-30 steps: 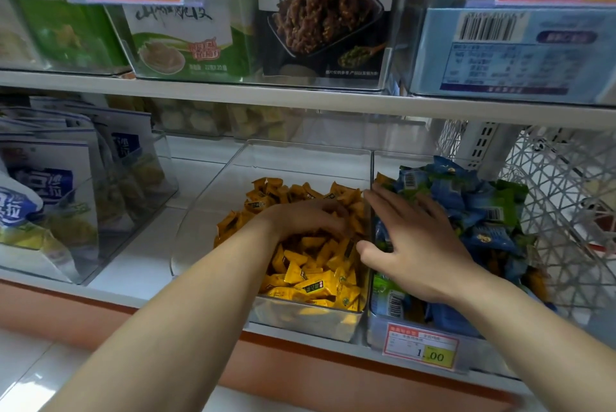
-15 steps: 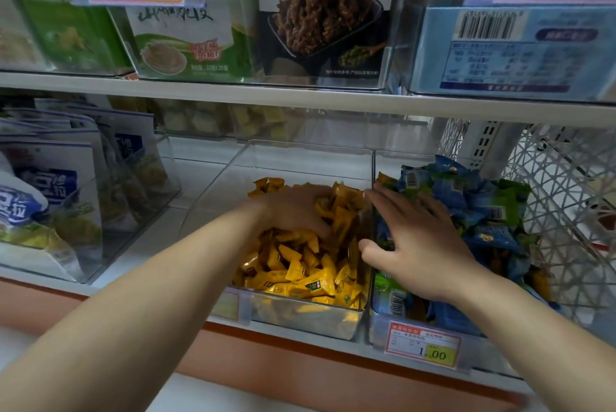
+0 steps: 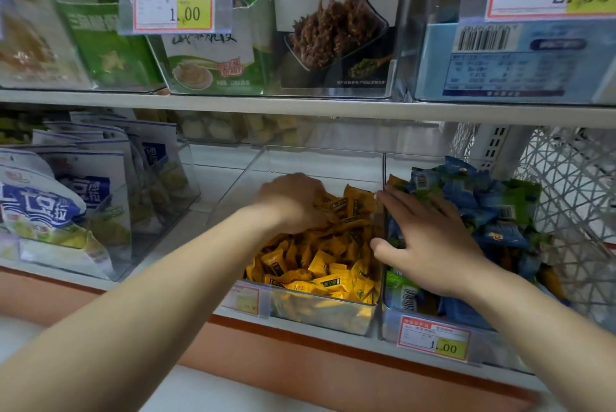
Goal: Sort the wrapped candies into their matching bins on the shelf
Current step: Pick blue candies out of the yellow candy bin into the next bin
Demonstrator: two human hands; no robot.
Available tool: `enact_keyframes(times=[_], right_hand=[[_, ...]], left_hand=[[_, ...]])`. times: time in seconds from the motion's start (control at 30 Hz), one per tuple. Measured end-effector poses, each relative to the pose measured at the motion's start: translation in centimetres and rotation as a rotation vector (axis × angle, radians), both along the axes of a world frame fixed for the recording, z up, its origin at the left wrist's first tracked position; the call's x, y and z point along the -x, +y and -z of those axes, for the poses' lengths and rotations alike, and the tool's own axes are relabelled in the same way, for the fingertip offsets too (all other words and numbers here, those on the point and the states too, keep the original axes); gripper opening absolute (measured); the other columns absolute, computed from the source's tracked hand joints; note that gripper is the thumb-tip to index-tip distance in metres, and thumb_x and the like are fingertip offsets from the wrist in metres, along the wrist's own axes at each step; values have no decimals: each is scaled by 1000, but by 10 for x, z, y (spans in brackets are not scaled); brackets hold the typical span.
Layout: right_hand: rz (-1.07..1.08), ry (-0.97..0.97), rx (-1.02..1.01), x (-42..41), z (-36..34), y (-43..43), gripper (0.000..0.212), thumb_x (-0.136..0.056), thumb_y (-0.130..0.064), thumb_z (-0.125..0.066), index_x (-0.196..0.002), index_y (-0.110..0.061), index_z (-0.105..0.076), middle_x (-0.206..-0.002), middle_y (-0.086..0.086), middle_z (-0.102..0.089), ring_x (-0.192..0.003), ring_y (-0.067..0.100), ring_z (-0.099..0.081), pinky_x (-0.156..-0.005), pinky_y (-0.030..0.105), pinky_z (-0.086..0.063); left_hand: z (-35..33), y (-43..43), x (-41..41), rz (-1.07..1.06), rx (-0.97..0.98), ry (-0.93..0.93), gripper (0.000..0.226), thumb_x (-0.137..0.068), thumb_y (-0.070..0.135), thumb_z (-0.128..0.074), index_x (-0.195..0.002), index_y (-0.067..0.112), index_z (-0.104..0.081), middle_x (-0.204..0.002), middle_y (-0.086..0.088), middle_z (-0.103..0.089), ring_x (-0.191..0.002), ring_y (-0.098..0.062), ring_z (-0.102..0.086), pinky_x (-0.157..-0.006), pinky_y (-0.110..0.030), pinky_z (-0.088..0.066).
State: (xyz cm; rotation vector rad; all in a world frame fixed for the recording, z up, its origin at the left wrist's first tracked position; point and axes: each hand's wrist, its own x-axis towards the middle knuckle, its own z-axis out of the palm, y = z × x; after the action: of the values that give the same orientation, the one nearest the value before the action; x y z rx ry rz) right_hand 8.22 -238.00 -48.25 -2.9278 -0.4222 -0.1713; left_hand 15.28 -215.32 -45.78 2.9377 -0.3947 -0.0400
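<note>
- Two clear bins sit touching on the lower shelf (image 3: 186, 228); the left bin (image 3: 320, 315) holds yellow candies (image 3: 320, 265), the right bin (image 3: 390, 320) holds blue and green packets (image 3: 466, 191)
- Yellow pile is heaped toward the front and right wall; the blue/green pile stands above the rim of its bin
- Right hand (image 3: 430, 245) lies flat and wide on the packets, fingers straight, thumb at the divider between the bins; holds nothing
- Left hand (image 3: 293, 201) is curled over the back of the yellow pile, fingertips buried; can't tell if it grips any
- Some yellow strays (image 3: 550, 278) show low in the right bin under the packets, so I judge the sort unfinished
- Step in hand, my read: level the yellow pile while pinning the packets
- To do it well: rake shallow, pull toward the front, don't spill over the divider; press lightly with the right hand so packets don't slide out; then lift packets aside and pick strays singly
</note>
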Motion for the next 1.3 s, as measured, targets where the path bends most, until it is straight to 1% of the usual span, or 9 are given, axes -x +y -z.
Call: enact_keyframes(times=[0.1, 0.23, 0.4, 0.57, 0.73, 0.93, 1.03, 1.17, 1.3], right_hand=[[8, -7, -2, 0, 0, 1, 93, -74, -78, -14, -156, -36, -10, -166, -11, -8, -150, 19, -15, -121, 39, 2], [1, -4, 6, 1, -1, 1, 93, -74, -78, -14, -156, -35, -9, -166, -10, -6, -150, 18, -15, -122, 40, 1], [2, -1, 13, 0, 0, 0, 92, -74, -78, -14, -156, -36, -7, -166, -11, -5, -151, 18, -14, -123, 41, 0], [-1, -11, 2, -1, 1, 0, 92, -74, -78, -16, -155, -36, -9, -166, -11, -6, -150, 18, -14, -122, 41, 0], [-1, -23, -12, -1, 0, 2, 91, -73, -76, -18, -155, -35, -13, -165, -10, -10, -149, 18, -16, -121, 40, -1], [4, -22, -21, -1, -1, 2, 90, -74, -76, -20, -154, -36, -13, -164, -11, -12, -148, 18, -17, -120, 39, -2], [4, -19, -10, -1, 0, 1, 90, -74, -76, -19, -154, -35, -12, -165, -11, -11, -149, 20, -17, -120, 40, -2], [-1, -22, -14, -2, 1, 0, 91, -74, -78, -17, -154, -35, -14, -165, -11, -11, -149, 20, -17, -120, 40, -2], [-3, -28, -6, -3, 2, 0, 92, -74, -79, -16, -155, -36, -13, -165, -10, -13, -148, 20, -18, -120, 38, -1]], left_hand=[[10, -29, 4, 130, 174, 198, 40, -84, 56, -65, -113, 28, -65, -112, 5, -65, -103, -17, -61, -87, -34, -53], [38, -50, -6, 125, -87, 458, 70, -75, 64, -68, -129, 21, -56, -116, 0, -65, -95, -18, -61, -83, -36, -55], [50, -51, -24, 69, -145, 530, 109, -67, 71, -71, -154, 27, -22, -152, -7, -42, -128, -30, -50, -93, -42, -49], [53, -48, -21, 157, 114, 604, 79, -81, 53, -72, -148, 27, -38, -143, 2, -51, -106, -12, -48, -71, -22, -42], [45, -36, -12, 187, 334, 710, 80, -64, 53, -80, -136, 32, -51, -134, 6, -57, -125, -18, -51, -106, -38, -42], [41, -15, -21, 155, 401, 406, 25, -75, 26, -80, -90, 42, -68, -97, 15, -66, -93, -11, -64, -72, -23, -48], [28, 7, -27, 60, 413, 245, 40, -75, 37, -83, -113, 38, -69, -121, 8, -63, -110, -15, -58, -84, -27, -47], [8, 11, -13, 13, 212, 266, 86, -72, 59, -79, -147, 39, -42, -149, 8, -47, -133, -21, -46, -104, -35, -40], [3, -7, 26, 225, 255, 56, 45, -82, 54, -70, -124, 37, -63, -120, 15, -65, -107, -6, -60, -85, -28, -49]])
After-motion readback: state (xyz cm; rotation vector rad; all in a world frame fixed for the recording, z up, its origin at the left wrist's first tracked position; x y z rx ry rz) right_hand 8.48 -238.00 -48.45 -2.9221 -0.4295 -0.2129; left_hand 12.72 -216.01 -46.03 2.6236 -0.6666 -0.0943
